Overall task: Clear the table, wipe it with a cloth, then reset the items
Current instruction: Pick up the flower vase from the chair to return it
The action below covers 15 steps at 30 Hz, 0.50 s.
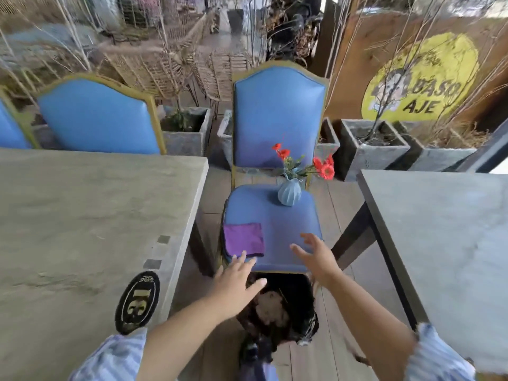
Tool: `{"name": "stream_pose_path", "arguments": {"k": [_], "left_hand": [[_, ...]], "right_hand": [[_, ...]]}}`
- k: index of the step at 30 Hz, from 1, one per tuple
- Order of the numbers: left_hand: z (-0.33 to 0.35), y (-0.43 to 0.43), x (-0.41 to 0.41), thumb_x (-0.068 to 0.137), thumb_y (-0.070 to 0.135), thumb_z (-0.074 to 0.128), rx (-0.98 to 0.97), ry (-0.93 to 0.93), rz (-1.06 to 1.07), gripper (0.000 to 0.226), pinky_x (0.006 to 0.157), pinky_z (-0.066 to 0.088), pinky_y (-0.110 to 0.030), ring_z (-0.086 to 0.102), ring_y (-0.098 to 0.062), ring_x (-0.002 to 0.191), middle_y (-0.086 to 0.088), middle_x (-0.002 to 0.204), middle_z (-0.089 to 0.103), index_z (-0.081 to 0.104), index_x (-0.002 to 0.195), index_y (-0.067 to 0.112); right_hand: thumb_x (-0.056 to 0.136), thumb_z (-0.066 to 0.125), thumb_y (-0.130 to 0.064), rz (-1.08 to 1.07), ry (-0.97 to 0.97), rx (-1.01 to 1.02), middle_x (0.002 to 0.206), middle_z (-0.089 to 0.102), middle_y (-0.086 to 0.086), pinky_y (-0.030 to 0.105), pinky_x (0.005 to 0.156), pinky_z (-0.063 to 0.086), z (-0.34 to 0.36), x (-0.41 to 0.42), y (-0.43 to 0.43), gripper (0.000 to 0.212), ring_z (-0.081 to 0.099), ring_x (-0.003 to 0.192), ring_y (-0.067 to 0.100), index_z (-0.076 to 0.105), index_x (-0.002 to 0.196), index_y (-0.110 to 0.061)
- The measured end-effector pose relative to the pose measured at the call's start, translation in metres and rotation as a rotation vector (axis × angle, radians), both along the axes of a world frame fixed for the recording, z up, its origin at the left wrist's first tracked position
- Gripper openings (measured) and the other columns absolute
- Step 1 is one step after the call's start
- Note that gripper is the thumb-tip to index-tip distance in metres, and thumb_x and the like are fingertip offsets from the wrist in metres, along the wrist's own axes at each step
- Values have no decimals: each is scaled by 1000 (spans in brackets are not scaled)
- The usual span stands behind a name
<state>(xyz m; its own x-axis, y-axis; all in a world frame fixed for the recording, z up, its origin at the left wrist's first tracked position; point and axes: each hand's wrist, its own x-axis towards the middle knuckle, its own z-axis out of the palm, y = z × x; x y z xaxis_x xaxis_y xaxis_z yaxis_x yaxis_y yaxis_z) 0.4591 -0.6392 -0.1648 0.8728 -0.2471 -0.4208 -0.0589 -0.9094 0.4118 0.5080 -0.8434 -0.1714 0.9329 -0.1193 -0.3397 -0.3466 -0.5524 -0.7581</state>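
So the purple cloth isn't on either worktop right now. It's lying flat and folded into a square on the seat of the blue chair, in the gap between the two tables, around the 8 o'clock part of the seat. The little blue ribbed vase is on the same seat at about 1 o'clock, upright and well apart from the cloth, with red flowers leaning out to the right.

Both hands are stretched toward the chair and hold nothing. The left hand is at the seat's front edge around 7 o'clock with its fingers straight and spread. The tips sit right at the cloth's near edge, but I can't tell if they actually touch it. The right hand is over the front right corner of the seat, about 4 o'clock, fingers spread wide too.

The left worktop is pale stone-looking, with a dark oval number plaque near its corner. The right worktop is darker grey. Another blue chair stands behind the left one, plus some concrete planters at the back.
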Motion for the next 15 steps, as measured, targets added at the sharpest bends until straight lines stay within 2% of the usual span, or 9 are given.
{"name": "stream_pose_path", "arguments": {"k": [3,6,8,9,11,12,13,15], "left_hand": [[-9,-7,62,95,54,32,-14,21,27,65,117,6,-43,-2,-17,147,1,160,-2,13,150,27],[-22,-18,114,95,55,32,-5,43,26,65,117,5,-43,-3,-16,147,2,160,-2,11,151,28],[-32,-27,143,95,55,31,-7,81,37,65,118,3,-43,-5,-16,147,2,160,-4,9,150,28],[-37,-31,155,95,55,30,-10,102,46,65,118,3,-44,-6,-16,147,2,160,-5,9,150,28],[-48,-39,177,96,54,30,-8,118,59,64,119,2,-44,-6,-16,147,2,160,-5,9,150,28],[-55,-42,188,96,54,30,-4,115,64,64,119,2,-44,-6,-16,147,2,160,-5,9,150,28],[-62,-45,200,96,53,30,0,110,69,64,118,2,-44,-7,-16,147,3,160,-6,8,150,29],[-82,-48,222,96,54,30,18,99,80,64,118,1,-44,-10,-16,147,5,159,-8,5,150,32]], "right_hand": [[87,61,-36,-46,30,16,136,45,7,27,74,44,-14,51,-5,57,53,114,23,42,137,-16],[89,59,-38,-86,73,25,136,45,8,26,59,43,-31,93,-14,56,57,103,26,41,137,-16],[89,59,-37,-107,91,30,135,45,7,20,52,40,-43,116,-19,55,58,95,26,40,137,-17],[89,59,-37,-116,102,36,135,45,7,16,50,39,-51,128,-23,55,55,86,20,40,137,-17],[88,61,-35,-143,123,57,135,45,5,9,49,38,-68,152,-28,55,47,73,10,40,136,-17],[88,61,-35,-160,127,65,136,45,5,9,50,39,-76,166,-31,56,46,73,10,40,136,-17],[87,62,-35,-172,127,60,137,45,5,13,53,42,-87,182,-34,58,49,78,12,39,137,-18],[84,65,-36,-201,130,56,140,43,4,25,67,46,-111,214,-39,64,52,102,19,36,139,-19]]}}
